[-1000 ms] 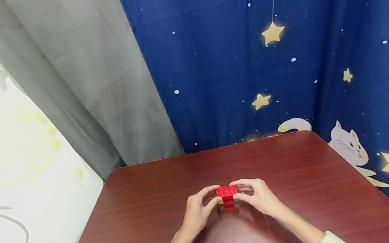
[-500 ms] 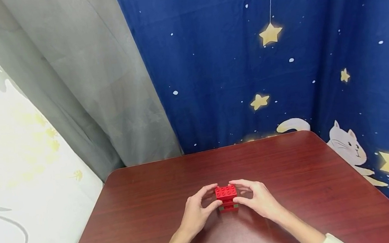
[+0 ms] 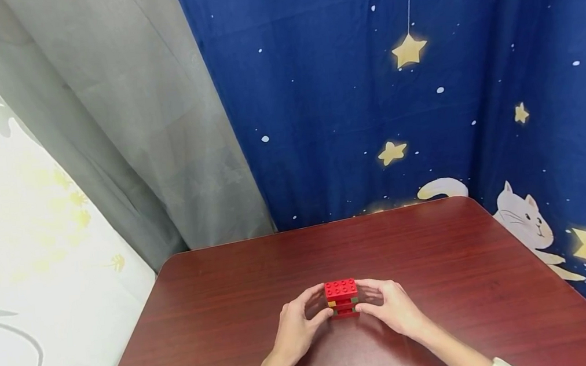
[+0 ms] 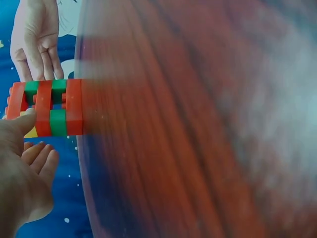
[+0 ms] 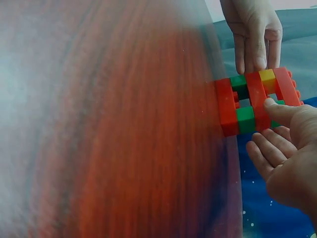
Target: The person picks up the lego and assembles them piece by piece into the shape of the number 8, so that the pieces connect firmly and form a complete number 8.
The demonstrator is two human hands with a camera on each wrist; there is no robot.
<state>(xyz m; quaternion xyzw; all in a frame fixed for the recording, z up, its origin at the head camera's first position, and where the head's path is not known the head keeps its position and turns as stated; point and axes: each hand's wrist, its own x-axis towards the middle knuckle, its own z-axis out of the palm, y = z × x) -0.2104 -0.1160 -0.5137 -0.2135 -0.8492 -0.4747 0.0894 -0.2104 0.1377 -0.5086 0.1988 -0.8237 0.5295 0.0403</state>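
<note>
A stack of toy building bricks (image 3: 341,288) stands upright on the table. Three red bricks lie in layers, and small green blocks (image 4: 58,122) and a yellow block (image 5: 267,78) fill the corners between them, leaving gaps. My left hand (image 3: 294,328) holds the left side of the stack, thumb at the front and fingers reaching round behind. On the opposite side, my right hand (image 3: 395,308) grips it likewise, its thumb against the lower front corner. Both wrist views show the thumbs touching the bricks; fingertips behind the stack are partly hidden.
The dark red wooden table (image 3: 228,281) extends around the stack. Behind it hang a blue starry curtain (image 3: 329,116) and a grey curtain (image 3: 163,130). A white patterned cloth (image 3: 43,257) is at the left.
Both hands have loosened slightly from the upper bricks, then come back in with the thumbs lower on the stack. The stack itself stays in about the same spot.
</note>
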